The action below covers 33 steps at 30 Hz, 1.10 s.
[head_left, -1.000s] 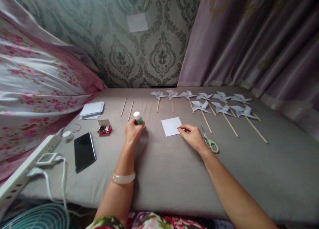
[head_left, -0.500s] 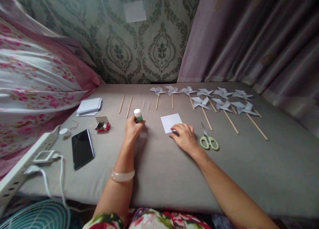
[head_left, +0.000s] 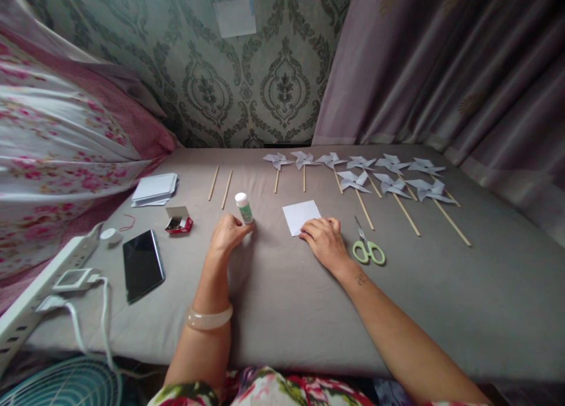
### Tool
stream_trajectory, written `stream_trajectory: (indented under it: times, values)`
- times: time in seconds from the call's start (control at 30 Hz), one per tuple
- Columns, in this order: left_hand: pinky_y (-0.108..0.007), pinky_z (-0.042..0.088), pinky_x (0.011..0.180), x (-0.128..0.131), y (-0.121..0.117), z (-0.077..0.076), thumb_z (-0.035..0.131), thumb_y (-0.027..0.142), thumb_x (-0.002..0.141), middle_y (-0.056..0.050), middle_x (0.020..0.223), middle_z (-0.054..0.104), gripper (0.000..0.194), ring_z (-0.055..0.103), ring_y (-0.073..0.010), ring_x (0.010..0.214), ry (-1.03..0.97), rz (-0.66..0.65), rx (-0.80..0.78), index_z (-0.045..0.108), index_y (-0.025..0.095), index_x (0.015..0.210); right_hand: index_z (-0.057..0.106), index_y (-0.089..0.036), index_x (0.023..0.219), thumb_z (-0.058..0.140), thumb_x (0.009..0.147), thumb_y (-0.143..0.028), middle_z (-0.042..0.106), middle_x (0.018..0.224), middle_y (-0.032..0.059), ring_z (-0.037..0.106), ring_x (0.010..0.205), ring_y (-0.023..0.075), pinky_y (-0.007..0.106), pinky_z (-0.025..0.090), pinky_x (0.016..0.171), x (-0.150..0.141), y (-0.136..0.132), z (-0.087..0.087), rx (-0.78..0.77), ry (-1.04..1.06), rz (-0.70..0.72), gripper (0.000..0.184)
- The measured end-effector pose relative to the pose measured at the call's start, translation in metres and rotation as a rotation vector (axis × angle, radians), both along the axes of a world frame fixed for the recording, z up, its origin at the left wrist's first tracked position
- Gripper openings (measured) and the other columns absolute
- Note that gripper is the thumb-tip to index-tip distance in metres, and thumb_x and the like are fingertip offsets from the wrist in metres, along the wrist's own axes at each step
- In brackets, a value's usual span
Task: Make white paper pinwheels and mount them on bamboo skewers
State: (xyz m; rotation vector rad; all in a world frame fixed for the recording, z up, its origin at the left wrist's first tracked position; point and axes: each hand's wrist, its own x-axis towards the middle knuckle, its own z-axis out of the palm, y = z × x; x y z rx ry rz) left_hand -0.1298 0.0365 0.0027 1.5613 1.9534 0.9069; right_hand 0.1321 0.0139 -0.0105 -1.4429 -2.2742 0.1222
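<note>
My left hand (head_left: 227, 234) rests on the grey table (head_left: 286, 300), fingers curled round the base of a small glue bottle (head_left: 243, 208) with a white cap. The bottle stands upright on the table. My right hand (head_left: 325, 241) lies palm down, its fingertips pressing on the near right corner of a white paper square (head_left: 300, 215). Green-handled scissors (head_left: 367, 248) lie just right of that hand.
Several finished paper pinwheels on sticks (head_left: 388, 185) lie in rows at the back right. Two bare sticks (head_left: 219, 185), a stack of white paper (head_left: 154, 189), a small red box (head_left: 179, 222), a phone (head_left: 142, 263) and a power strip (head_left: 48, 288) are to the left.
My left hand has lowered the glue bottle to stand on the table. My right hand slid left from the paper's right edge and flattened onto its near corner.
</note>
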Motion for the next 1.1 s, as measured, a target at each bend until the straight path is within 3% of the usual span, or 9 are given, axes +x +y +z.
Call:
stream_trajectory:
  times: [0.1,0.2,0.27,0.33,0.4,0.5,0.8,1.1]
  values:
    - [-0.025,0.025,0.042,0.002,-0.004,0.006,0.069,0.041,0.059,0.004,0.036,0.039,0.032,0.038,-0.0111,0.038,0.035,-0.138,-0.213,0.051,0.021,0.042,0.067,-0.021,0.085,0.057,0.089,-0.024,0.070,0.093,0.0045,0.055,0.092,0.0197,0.037,0.024,0.090,-0.001,0.000,0.000,0.022,-0.025,0.013,0.012]
    - [-0.025,0.027,0.042,0.020,-0.008,0.013,0.066,0.046,0.064,0.000,0.041,0.050,0.033,0.043,-0.0124,0.041,0.011,-0.357,-0.301,0.057,0.019,0.046,0.067,-0.020,0.083,0.056,0.089,-0.021,0.069,0.093,0.0054,0.055,0.090,0.0198,0.037,0.025,0.092,-0.003,-0.001,0.000,0.049,-0.065,0.021,0.013]
    - [-0.025,0.030,0.044,0.040,-0.010,0.015,0.063,0.045,0.070,-0.001,0.046,0.054,0.033,0.046,-0.0130,0.045,0.065,-0.465,-0.229,0.060,0.018,0.053,0.067,-0.019,0.084,0.054,0.090,-0.020,0.069,0.092,0.0063,0.055,0.090,0.0203,0.038,0.025,0.093,-0.005,-0.002,0.001,0.057,-0.083,0.026,0.014]
    - [-0.025,0.039,0.053,0.061,-0.013,0.013,0.059,0.038,0.077,-0.003,0.061,0.062,0.023,0.053,-0.0149,0.056,0.082,-0.538,-0.033,0.065,0.018,0.068,0.067,-0.018,0.085,0.051,0.091,-0.018,0.068,0.091,0.0073,0.055,0.090,0.0207,0.038,0.026,0.093,-0.005,-0.003,0.001,0.064,-0.093,0.023,0.017]
    - [-0.029,0.046,0.070,0.079,-0.015,0.008,0.059,0.026,0.078,-0.007,0.081,0.067,0.012,0.060,-0.0182,0.075,0.155,-0.557,0.179,0.067,0.018,0.082,0.066,-0.018,0.086,0.047,0.092,-0.016,0.068,0.092,0.0081,0.055,0.091,0.0210,0.038,0.026,0.094,-0.006,-0.003,0.002,0.071,-0.102,0.017,0.020]
    - [-0.032,0.046,0.083,0.093,-0.015,-0.002,0.059,0.020,0.080,-0.008,0.098,0.067,0.017,0.059,-0.0209,0.093,0.291,-0.619,0.266,0.066,0.019,0.095,0.065,-0.017,0.088,0.045,0.092,-0.016,0.068,0.093,0.0083,0.056,0.092,0.0208,0.037,0.026,0.093,-0.004,-0.002,0.000,0.063,-0.087,0.010,0.021]
    - [-0.030,0.048,0.082,0.094,-0.013,-0.002,0.050,0.023,0.089,-0.008,0.093,0.066,0.020,0.059,-0.0197,0.091,0.498,-0.723,0.261,0.069,0.019,0.088,0.065,-0.018,0.094,0.049,0.089,-0.014,0.069,0.098,0.0073,0.059,0.095,0.0191,0.032,0.033,0.087,0.005,0.001,-0.004,-0.022,0.077,-0.030,0.017]
    - [-0.032,0.047,0.078,0.104,-0.016,-0.005,0.044,0.018,0.090,-0.009,0.086,0.065,0.024,0.057,-0.0211,0.088,0.689,-0.684,0.352,0.065,0.017,0.079,0.066,-0.020,0.092,0.055,0.086,-0.019,0.067,0.101,0.0075,0.055,0.097,0.0231,0.034,0.035,0.084,0.004,-0.004,0.001,0.020,0.032,-0.102,0.013]
